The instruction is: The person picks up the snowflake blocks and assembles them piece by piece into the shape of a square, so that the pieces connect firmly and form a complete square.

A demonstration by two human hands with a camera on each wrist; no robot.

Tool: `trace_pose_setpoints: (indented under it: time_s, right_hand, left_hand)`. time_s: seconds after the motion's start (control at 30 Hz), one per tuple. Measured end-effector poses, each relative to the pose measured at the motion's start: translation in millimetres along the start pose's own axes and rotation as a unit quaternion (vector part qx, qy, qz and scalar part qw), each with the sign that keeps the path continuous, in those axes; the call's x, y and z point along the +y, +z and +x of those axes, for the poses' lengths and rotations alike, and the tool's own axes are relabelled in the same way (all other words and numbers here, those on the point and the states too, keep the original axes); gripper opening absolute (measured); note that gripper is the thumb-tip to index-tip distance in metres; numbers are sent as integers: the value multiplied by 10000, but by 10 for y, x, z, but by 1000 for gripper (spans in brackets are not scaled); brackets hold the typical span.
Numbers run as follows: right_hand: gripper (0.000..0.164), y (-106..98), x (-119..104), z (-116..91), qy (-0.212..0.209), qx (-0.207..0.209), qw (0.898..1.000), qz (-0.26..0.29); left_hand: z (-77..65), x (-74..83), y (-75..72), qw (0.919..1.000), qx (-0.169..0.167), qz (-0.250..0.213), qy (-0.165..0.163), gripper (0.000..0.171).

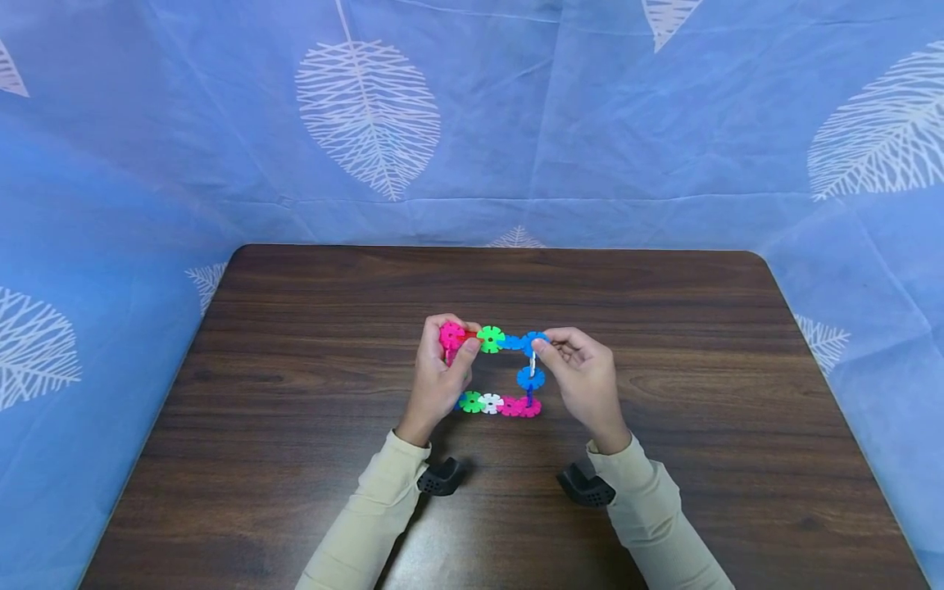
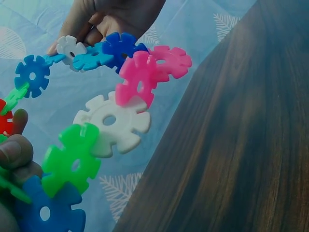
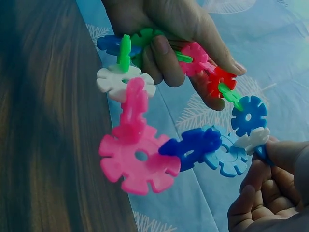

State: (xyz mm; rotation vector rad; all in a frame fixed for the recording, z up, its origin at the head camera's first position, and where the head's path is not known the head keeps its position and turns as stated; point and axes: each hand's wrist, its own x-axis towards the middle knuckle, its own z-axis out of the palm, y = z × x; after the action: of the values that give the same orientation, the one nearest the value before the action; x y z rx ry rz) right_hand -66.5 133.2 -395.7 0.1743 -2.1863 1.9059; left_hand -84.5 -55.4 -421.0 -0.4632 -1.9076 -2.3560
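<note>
Slotted plastic snowflake discs, joined edge to edge, form a chain that bends round like a frame between my two hands. On its left side my left hand (image 1: 437,378) grips the chain, thumb at a red disc (image 3: 221,81) beside a pink disc (image 1: 451,334). At the far right corner my right hand (image 1: 588,378) pinches a blue disc between thumb and fingers, next to a white disc (image 3: 253,140). Along the near side run a green disc (image 1: 471,401), another white disc (image 1: 491,403) and pink discs (image 1: 529,407). My left fingers hide part of the left side.
Both hands are above a dark wood-grain table (image 1: 310,328) with rounded far corners. A blue cloth (image 1: 501,123) with white leaf prints hangs behind and at both sides. Black wrist devices (image 1: 441,477) sit at the cuffs of the pale sleeves (image 1: 369,500).
</note>
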Motion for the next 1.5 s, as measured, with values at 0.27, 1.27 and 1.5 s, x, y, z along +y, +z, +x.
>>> trace_pose_setpoints:
  time_s: [0.27,1.27,1.5]
  right_hand:
    - [11,24,-3,9,-44,114,9999,-22]
    - [12,98,135,-53,-549,661,9961,214]
    - [13,90,170,-50,-644,676,9955,156]
  left_hand:
    - [6,7,-23,9998,-158,145,-8,28]
    - [12,-54,52,9997,-119,196,-38,29]
    - [-11,-71,57,9996,-99,219,-140,27]
